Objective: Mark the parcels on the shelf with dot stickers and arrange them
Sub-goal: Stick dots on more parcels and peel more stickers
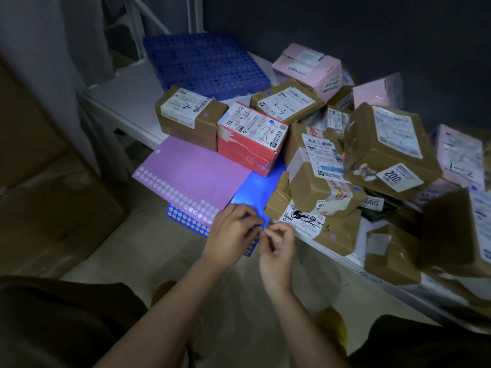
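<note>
A blue dot-sticker sheet [259, 188] lies at the shelf's front edge, partly under a purple sticker sheet [194, 176]. My left hand [231, 235] grips the blue sheet's near corner. My right hand [277, 248] pinches at that same corner with thumb and forefinger; whether a sticker is between them is too small to tell. Parcels fill the shelf: a red box [252, 139] with a blue dot, a brown box [190, 115] with a purple dot, and a brown box marked 3-3 [287, 100]. Several more are heaped at the right.
The white shelf [125, 96] runs from back left to front right. A blue perforated plastic board [207, 65] leans at its back. Pink boxes [308, 67] lie behind the heap. Large cartons [53, 195] stand at the left. My knees are below.
</note>
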